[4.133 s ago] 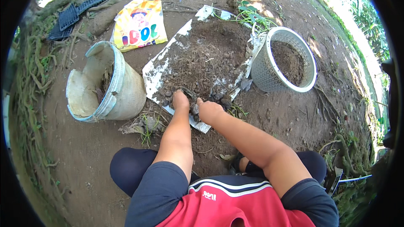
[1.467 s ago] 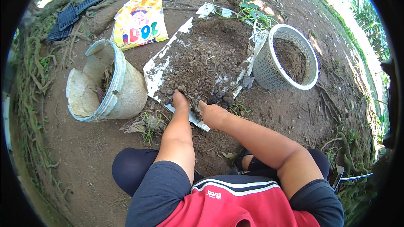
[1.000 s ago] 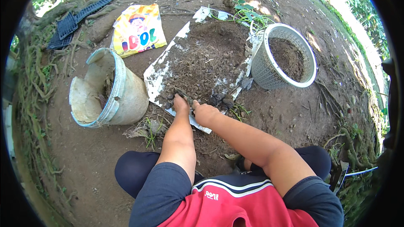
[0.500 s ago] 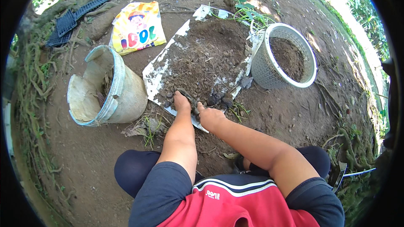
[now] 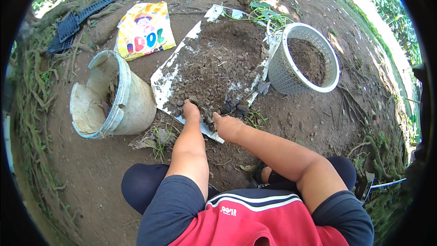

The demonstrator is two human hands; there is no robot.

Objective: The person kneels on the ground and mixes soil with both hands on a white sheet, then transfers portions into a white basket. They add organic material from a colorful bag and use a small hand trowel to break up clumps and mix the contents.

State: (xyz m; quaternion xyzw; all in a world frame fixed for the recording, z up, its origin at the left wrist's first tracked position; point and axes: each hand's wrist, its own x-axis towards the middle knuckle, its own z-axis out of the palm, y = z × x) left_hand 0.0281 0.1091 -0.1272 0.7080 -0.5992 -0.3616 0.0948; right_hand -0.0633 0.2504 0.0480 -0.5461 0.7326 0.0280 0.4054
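Observation:
Both my hands are at the near edge of a dirt-covered white sheet (image 5: 160,81). My left hand (image 5: 191,110) bends down into the loose dark soil (image 5: 218,64), its fingers curled around something dark that I cannot make out. To its right my right hand (image 5: 227,126) is closed, thumb side toward the left hand, with most of its fingers hidden underneath. A dark, narrow, soil-coloured shape lies between the two hands; its kind does not show. Just beyond my right hand sit several dark clods (image 5: 234,106).
A broken whitish bucket (image 5: 139,105) with dry plant matter tilts at left. A pale perforated basket (image 5: 284,70) of soil stands at right. Behind are a yellow-and-white bag (image 5: 145,32), black trays (image 5: 70,27) and a green vine (image 5: 268,14). Roots (image 5: 43,95) line the left side.
My left hand has shifted slightly left, and the dark shape between my hands shows less. My right hand stays nearly in place. The whole view has drifted a little.

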